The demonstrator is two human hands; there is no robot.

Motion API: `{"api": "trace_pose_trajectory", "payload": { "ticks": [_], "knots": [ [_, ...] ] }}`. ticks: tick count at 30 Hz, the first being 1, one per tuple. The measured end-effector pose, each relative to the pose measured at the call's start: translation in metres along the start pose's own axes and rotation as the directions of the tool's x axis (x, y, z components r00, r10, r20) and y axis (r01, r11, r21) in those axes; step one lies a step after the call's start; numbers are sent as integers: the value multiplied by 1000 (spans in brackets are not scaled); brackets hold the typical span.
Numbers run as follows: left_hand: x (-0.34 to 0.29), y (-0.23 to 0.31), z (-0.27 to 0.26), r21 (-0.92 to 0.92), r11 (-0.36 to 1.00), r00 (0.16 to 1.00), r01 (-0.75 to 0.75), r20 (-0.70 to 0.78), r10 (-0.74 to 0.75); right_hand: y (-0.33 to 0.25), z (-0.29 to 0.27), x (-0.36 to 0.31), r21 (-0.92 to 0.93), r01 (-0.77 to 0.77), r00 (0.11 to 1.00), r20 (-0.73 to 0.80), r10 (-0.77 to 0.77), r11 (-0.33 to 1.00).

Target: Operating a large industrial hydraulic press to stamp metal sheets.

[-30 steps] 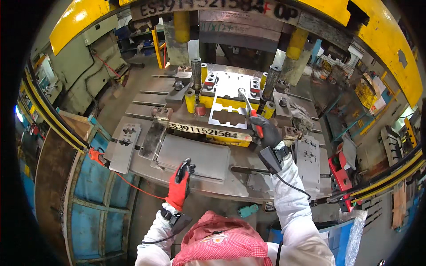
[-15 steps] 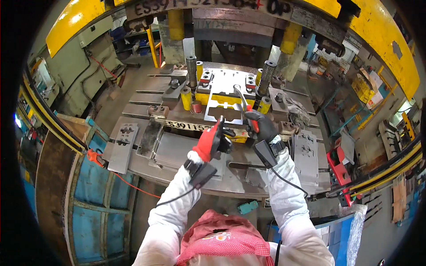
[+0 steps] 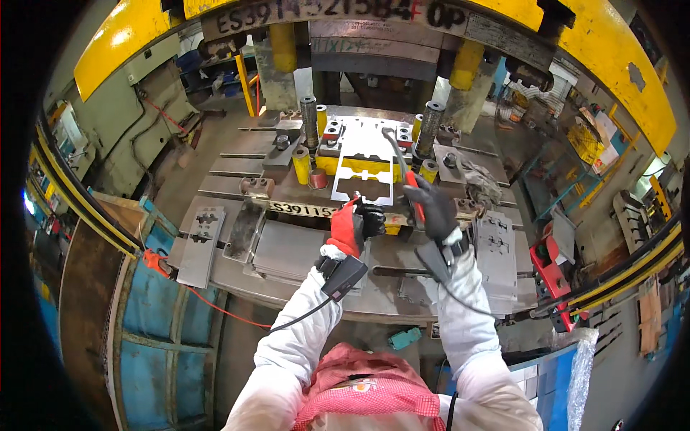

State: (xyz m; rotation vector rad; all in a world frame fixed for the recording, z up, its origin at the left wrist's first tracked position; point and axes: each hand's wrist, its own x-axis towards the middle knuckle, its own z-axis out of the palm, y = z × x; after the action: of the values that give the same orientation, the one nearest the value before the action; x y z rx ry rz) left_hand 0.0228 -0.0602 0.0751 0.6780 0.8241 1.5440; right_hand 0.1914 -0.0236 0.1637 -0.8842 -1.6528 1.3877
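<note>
My right hand point(image 3: 434, 208), in a black glove, is closed around a red-handled tool point(image 3: 397, 153) with a long, slightly bent grey shaft. The tool's rounded tip lies over the right side of a bright metal sheet point(image 3: 364, 133) with shaped cut-outs, resting on the die block; I cannot tell if they touch. My left hand point(image 3: 353, 226), in a red and black glove, is at the sheet's near edge. Its fingers are curled, one fingertip overlapping that edge; what they grip, if anything, is hidden. Beneath the sheet shows a yellow die part point(image 3: 327, 166).
Dark guide posts point(image 3: 308, 122) and yellow cylinders point(image 3: 301, 167) flank the sheet. The press's upper die point(image 3: 374, 54) hangs beyond. Stacked grey sheets point(image 3: 287, 248) lie near left, cut plates point(image 3: 496, 248) at right. A red control box point(image 3: 550, 269) stands at the right edge.
My right hand has come slightly nearer and to the right, with the tool's tip now more to the right over the sheet. My left hand has shifted slightly right, its fingers more curled.
</note>
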Motion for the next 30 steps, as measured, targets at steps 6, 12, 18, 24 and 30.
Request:
{"api": "trace_pose_trajectory", "payload": {
  "ticks": [6,12,18,24,30],
  "knots": [
    [9,-10,-5,-140,983,990,123,-52,-131,46,16,-140,208,-109,980,-141,140,972],
    [8,-6,4,-205,967,985,155,-47,-167,120,31,-302,128,-372,879,-271,393,919],
    [14,-11,-5,-267,943,980,198,87,-181,109,44,-334,291,-389,769,-420,482,874],
    [17,-15,-4,-226,958,984,177,72,-165,108,57,-348,384,-326,750,-451,483,864],
    [25,-21,-21,-338,918,964,209,226,-136,115,63,-358,453,-327,732,-434,526,829]
  ]
}}
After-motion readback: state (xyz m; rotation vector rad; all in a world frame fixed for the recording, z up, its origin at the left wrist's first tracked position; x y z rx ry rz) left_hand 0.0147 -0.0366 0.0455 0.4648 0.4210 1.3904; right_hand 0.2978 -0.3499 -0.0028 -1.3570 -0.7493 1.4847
